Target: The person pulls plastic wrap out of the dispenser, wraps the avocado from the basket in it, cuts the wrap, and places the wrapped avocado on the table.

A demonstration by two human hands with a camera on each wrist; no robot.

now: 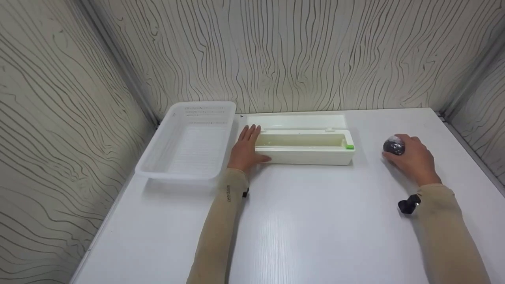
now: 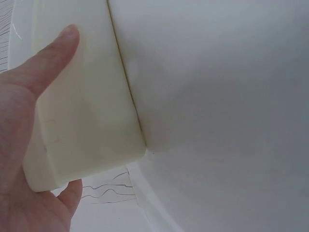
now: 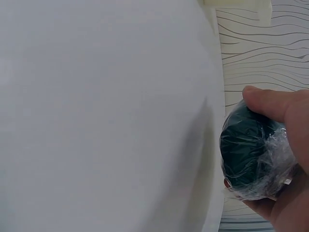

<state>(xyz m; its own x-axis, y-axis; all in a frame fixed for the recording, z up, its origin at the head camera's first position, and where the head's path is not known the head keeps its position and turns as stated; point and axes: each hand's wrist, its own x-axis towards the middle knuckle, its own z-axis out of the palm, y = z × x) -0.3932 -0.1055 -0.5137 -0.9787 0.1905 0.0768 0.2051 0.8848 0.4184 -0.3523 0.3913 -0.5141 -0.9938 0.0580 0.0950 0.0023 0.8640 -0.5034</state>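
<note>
A long white cling film dispenser (image 1: 305, 156) stands on the table with its lid (image 1: 296, 121) tipped back and a green slider (image 1: 349, 147) at its right end. My left hand (image 1: 245, 152) holds its left end. In the left wrist view, the thumb lies along the front wall (image 2: 91, 111) and a fingertip shows past the end. To the right, my right hand (image 1: 416, 157) grips a round, dark green thing wrapped in clear film (image 1: 393, 145). The film bunches on one side of this ball-like thing (image 3: 246, 150) in the right wrist view. What is inside it cannot be told.
A white plastic basket (image 1: 179, 173) with slotted sides stands left of the dispenser, close to my left hand. The white table (image 1: 307, 228) meets wood-patterned panels (image 1: 292, 55) at the back and sides.
</note>
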